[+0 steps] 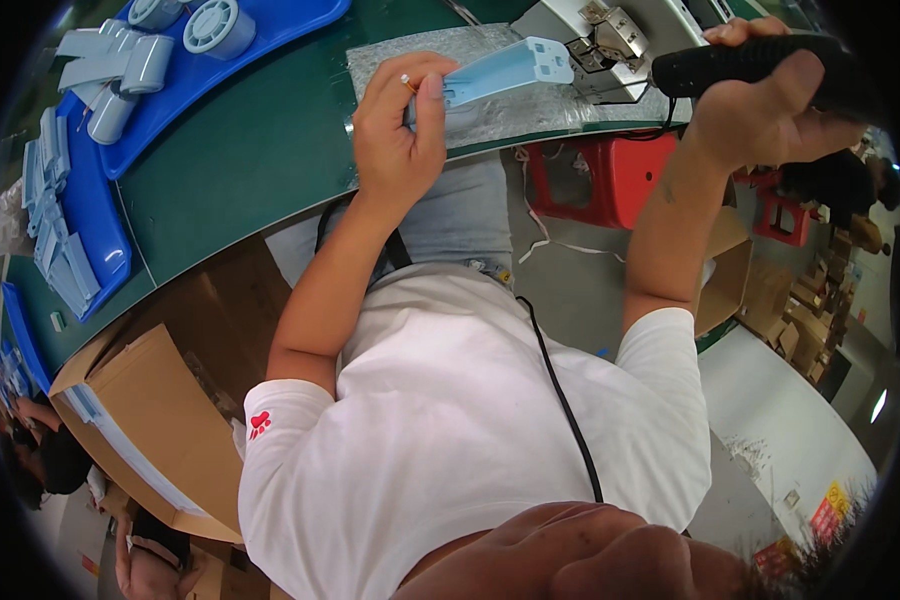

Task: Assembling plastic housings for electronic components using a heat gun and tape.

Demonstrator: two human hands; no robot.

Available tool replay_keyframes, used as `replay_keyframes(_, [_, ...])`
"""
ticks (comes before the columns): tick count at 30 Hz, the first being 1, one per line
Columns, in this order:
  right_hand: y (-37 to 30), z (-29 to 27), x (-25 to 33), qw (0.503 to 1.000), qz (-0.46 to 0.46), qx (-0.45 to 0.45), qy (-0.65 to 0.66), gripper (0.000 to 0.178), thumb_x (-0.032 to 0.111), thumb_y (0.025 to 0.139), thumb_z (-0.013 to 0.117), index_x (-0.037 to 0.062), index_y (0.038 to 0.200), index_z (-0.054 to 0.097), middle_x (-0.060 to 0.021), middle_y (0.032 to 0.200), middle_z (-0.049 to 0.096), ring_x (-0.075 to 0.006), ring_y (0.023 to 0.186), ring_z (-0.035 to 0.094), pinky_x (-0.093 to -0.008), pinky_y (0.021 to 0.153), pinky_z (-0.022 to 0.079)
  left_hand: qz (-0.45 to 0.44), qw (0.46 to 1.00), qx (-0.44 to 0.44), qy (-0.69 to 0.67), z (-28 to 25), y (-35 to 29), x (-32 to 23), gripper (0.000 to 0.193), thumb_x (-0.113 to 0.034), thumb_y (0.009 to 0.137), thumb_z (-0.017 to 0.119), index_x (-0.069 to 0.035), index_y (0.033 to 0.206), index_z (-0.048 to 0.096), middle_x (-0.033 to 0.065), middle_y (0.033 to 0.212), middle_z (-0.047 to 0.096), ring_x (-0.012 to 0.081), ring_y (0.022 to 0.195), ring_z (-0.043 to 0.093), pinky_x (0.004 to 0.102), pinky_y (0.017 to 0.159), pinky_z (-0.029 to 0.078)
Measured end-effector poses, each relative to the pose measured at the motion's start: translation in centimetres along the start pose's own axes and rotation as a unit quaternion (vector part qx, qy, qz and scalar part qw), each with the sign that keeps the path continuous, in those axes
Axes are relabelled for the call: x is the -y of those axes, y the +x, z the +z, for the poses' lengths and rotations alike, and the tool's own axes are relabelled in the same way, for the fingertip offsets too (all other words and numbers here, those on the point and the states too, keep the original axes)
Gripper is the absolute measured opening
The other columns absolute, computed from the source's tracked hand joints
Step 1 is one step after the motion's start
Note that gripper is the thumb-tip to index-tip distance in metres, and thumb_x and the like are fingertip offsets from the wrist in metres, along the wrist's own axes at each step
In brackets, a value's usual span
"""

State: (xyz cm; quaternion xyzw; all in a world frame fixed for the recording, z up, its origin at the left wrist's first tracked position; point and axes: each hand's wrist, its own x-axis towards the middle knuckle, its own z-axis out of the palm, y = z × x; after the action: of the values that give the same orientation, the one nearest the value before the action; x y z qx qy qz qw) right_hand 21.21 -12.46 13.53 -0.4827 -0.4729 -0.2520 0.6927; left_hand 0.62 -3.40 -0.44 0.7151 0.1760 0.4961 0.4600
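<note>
**Light-blue part in your left hand, black tool in your right**

In the head view, your left hand (400, 135) is closed around the near end of a long light-blue plastic part (515, 70), thumb on one side and curled fingers on the other. The part is above a wrinkled clear sheet (560, 115) at the edge of the green table (200, 170), its free end slanting up to the right. A rounded pale-blue piece shows just below it; you cannot tell from here whether the two are joined.

Your right hand (760, 125) is wrapped around a black handheld tool (750, 65), its fingers over the far side. The tool's tip points left, beside a metal device (610, 45); whether they touch is unclear.

To your left on the table, one blue tray (305, 14) holds round, vented housings (219, 28) and a second blue tray (110, 255) holds long, flat light-blue pieces (65, 270). A red stool (625, 180) stands beyond the table's near edge.
</note>
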Motion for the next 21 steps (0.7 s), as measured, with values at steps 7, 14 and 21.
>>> replay_keyframes(7, [-0.1, -2.3, 1.0, 0.983, 0.176, 0.043, 0.029, 0.059, 0.054, 0.083, 0.059, -0.0030, 0.097, 0.055, -0.0183, 0.082, 0.062, -0.0274, 0.063, 0.059, -0.0393, 0.058, 0.050, 0.020, 1.000, -0.007, -0.005, -0.1, 0.0, 0.3, 0.015, -0.006, 0.099, 0.056, 0.000, 0.097, 0.070, 0.0112, 0.100, 0.070, 0.0240, 0.089, 0.067, 0.0305, 0.079, 0.052])
replay_keyframes(14, [-0.1, -2.8, 0.1, 0.983, 0.165, 0.049, 0.068, 0.054, 0.047, 0.086, 0.063, 0.0016, 0.111, 0.047, -0.0200, 0.083, 0.062, -0.0288, 0.060, 0.059, -0.0405, 0.055, 0.051, 0.009, 1.000, -0.010, -0.002, -0.1, -0.2, 0.1, 0.015, -0.006, 0.099, 0.056, -0.001, 0.098, 0.070, 0.0103, 0.100, 0.070, 0.0229, 0.089, 0.067, 0.0300, 0.079, 0.052])
replay_keyframes(21, [0.3, -2.5, 0.3, 0.982, 0.157, 0.063, 0.080, 0.056, 0.040, 0.089, 0.063, 0.0132, 0.129, 0.035, -0.0214, 0.083, 0.061, -0.0298, 0.058, 0.059, -0.0413, 0.051, 0.052, 0.005, 1.000, -0.017, 0.000, 0.0, 0.0, 0.1, 0.015, -0.006, 0.099, 0.056, -0.001, 0.097, 0.070, 0.0105, 0.100, 0.070, 0.0233, 0.088, 0.067, 0.0305, 0.077, 0.052])
